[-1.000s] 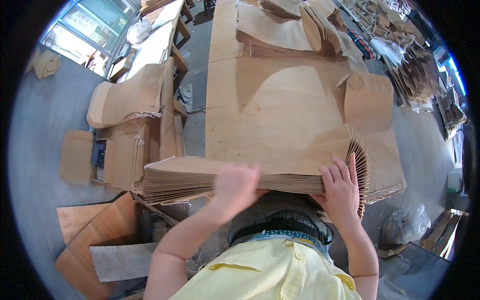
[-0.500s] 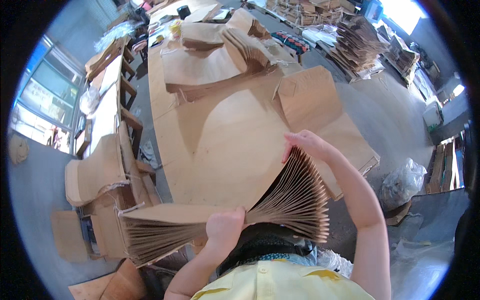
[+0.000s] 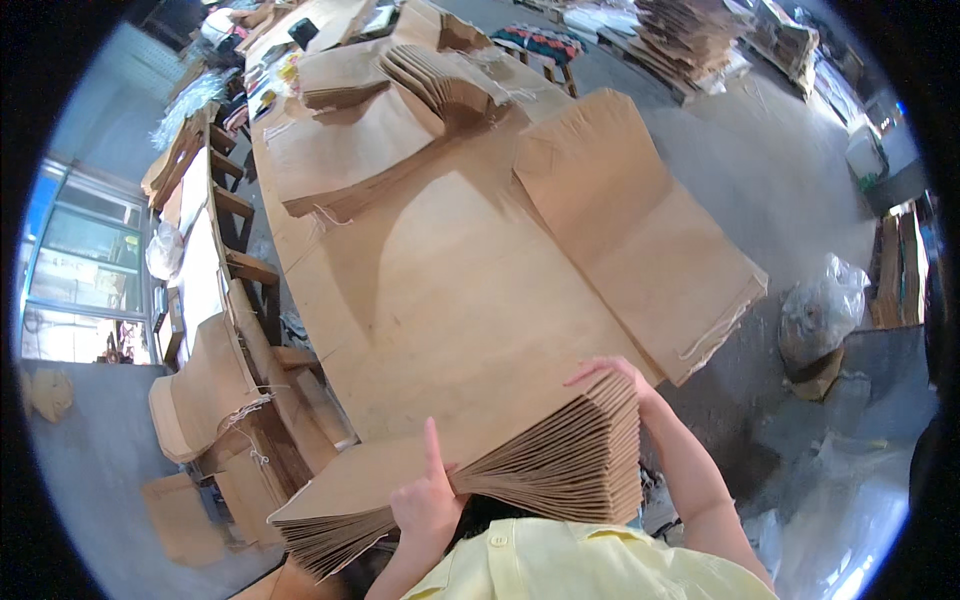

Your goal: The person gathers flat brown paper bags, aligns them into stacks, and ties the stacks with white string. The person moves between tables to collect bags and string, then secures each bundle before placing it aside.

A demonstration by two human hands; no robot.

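Observation:
A thick stack of brown paper sacks lies across the front of me, narrowed at the middle and spread toward both ends. My left hand grips its pinched middle, with the forefinger stretched up over the top sheet. At the upper right corner of the stack, my right hand lies over the edge with its fingers stretched out to the left; its thumb is hidden. The layered edges at the right end stand close together in a stepped block, while the left end sags below the tabletop edge.
Under the stack is a broad brown-covered table. Flat sacks overhang its right side, and a folded pile lies farther back. A bench runs along the left; a clear plastic bag stands on the floor at right.
The fanned right end has closed into a tighter block. My right hand has come down toward me, my left forefinger has lifted, and the view has shifted.

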